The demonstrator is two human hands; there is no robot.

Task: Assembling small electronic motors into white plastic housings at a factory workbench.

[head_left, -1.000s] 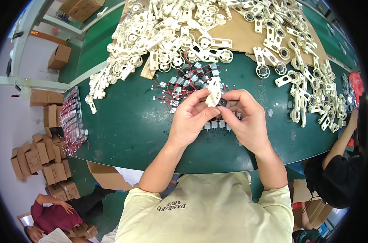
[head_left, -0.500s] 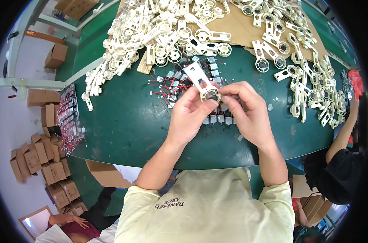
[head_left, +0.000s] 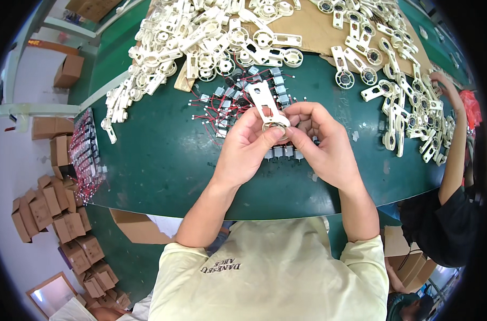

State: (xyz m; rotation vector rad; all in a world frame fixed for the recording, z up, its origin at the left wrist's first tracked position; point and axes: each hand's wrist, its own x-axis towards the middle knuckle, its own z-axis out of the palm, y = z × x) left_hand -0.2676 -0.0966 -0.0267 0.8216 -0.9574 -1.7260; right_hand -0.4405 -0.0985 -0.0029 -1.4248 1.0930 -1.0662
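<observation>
Cream plastic arm [head_left: 262, 99] gripped by its ring end above the counter [head_left: 163, 171].
The ring is pinched by the left hand [head_left: 244, 152] and the right hand [head_left: 327, 145], small wired motors [head_left: 230, 93] lying beyond; a fitting step at the ring is apparently in hand, and steady thumb pressure seems called for next. The ring's inside is partly covered by the left thumb; any small part at the right fingertips cannot be made out.

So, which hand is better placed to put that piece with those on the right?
Probably the right hand: it's nearer those ring-ended plastic brackets, and its fingertips are at the held bracket.
</observation>
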